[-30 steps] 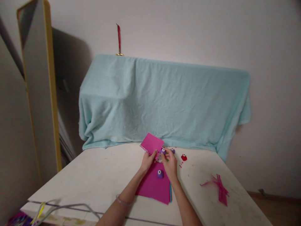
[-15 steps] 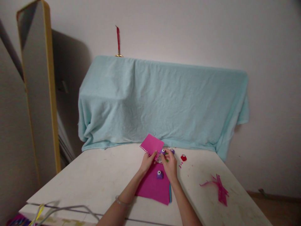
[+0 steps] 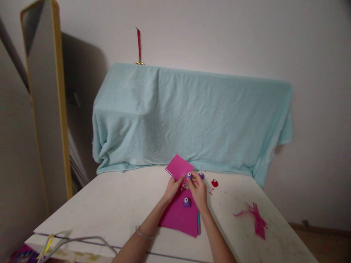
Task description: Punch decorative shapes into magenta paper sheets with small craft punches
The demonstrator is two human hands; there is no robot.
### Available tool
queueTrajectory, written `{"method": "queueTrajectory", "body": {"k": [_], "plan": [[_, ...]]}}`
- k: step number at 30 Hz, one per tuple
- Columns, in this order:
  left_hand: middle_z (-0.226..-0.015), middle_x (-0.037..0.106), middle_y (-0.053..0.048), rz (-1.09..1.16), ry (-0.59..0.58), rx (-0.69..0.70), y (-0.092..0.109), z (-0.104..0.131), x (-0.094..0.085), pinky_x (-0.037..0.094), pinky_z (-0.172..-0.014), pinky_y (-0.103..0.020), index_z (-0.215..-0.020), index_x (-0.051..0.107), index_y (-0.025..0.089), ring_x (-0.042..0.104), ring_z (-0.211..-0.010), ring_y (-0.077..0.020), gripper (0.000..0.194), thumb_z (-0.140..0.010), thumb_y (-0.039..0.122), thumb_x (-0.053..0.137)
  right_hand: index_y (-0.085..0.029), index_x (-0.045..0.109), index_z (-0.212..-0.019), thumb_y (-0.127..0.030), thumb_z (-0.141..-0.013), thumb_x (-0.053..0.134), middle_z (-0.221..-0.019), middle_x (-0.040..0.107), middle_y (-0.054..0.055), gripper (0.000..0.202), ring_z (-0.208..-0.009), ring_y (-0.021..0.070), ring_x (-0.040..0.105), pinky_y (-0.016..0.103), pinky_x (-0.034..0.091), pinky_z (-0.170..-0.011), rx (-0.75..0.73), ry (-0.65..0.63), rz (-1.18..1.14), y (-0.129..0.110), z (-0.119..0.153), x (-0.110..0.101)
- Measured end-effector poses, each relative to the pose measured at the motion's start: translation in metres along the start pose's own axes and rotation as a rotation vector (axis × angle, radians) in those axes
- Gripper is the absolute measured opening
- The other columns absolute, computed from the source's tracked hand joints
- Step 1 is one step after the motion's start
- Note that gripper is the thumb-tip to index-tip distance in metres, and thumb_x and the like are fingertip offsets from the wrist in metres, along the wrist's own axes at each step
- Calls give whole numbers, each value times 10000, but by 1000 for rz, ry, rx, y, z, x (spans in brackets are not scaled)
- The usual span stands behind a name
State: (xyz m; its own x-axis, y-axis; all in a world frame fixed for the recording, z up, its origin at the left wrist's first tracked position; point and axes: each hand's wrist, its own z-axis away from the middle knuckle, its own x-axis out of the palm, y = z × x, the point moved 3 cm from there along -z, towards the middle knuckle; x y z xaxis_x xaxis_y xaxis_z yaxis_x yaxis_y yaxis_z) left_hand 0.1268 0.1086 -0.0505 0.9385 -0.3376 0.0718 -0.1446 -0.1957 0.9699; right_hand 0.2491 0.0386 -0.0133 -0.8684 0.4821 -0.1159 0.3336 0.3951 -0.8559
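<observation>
My left hand [image 3: 172, 188] is closed on a small pink sheet of paper [image 3: 179, 167], thumb on top. Punched holes run along the sheet's left and near edges. Pinched in my right hand [image 3: 199, 190] is a small purple craft punch [image 3: 189, 176], set against the sheet's near right edge; whether its lever is pressed down I cannot tell. Below the hands, a second purple craft punch [image 3: 187, 202] rests on a stack of magenta paper [image 3: 178, 221]. Another purple punch [image 3: 202, 175] stands just beyond my right fingers, and a red punch [image 3: 214, 183] lies to the right.
Tiny pink paper bits [image 3: 211, 191] lie near the red punch. Pink paper strips [image 3: 259, 223] are heaped on the right of the white table [image 3: 117, 204]. A light blue cloth [image 3: 192, 117] drapes over something behind. A grey cable [image 3: 82, 239] crosses the front left edge.
The pink sheet has shifted slightly right and up, and the punch in my right hand sits slightly further left over its edge. Both hands keep their hold.
</observation>
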Motion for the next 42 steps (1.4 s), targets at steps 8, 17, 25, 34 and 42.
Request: {"method": "queueTrajectory", "body": {"k": [8, 17, 25, 34, 42], "plan": [[-572, 576, -20, -30, 59, 13, 6, 4, 0, 369, -477, -228, -770, 608, 127, 487, -484, -128, 462, -797, 586, 566, -191, 645, -1058, -455, -793, 643, -1019, 691, 106, 375, -873, 229, 666, 360, 540, -769, 126, -32, -226, 3, -6, 2], [-1074, 687, -125, 40, 74, 90, 20, 8, -1, 492, -802, -318, -1098, 627, 126, 640, -926, -230, 450, -818, 477, 608, -212, 585, -1044, -425, -708, 748, -850, 706, 32, 430, -645, 158, 645, 310, 541, -651, 332, -51, -454, 10, -6, 3], [-1140, 670, -138, 45, 91, 67, 29, 10, -2, 457, -932, -372, -1117, 628, 114, 629, -1021, -255, 449, -818, 449, 616, -145, 709, -897, -367, -646, 798, -812, 698, 47, 347, -666, 155, 643, 308, 545, -704, 520, -145, -625, 10, -5, 8], [-1165, 660, -122, 9, 122, 120, 37, 13, -1, 440, -971, -376, -1158, 609, 132, 617, -1052, -242, 444, -816, 415, 617, -156, 710, -923, -404, -653, 788, -841, 705, 60, 374, -703, 170, 639, 324, 541, -713, 459, -151, -576, 14, -4, 10], [-1094, 689, -102, -75, 64, 146, 44, 15, 0, 453, -944, -363, -1069, 652, 134, 621, -1023, -242, 348, -833, 383, 601, -154, 712, -939, -404, -652, 791, -895, 714, 64, 388, -742, 174, 652, 291, 538, -684, 463, -118, -508, 28, -6, 8]]}}
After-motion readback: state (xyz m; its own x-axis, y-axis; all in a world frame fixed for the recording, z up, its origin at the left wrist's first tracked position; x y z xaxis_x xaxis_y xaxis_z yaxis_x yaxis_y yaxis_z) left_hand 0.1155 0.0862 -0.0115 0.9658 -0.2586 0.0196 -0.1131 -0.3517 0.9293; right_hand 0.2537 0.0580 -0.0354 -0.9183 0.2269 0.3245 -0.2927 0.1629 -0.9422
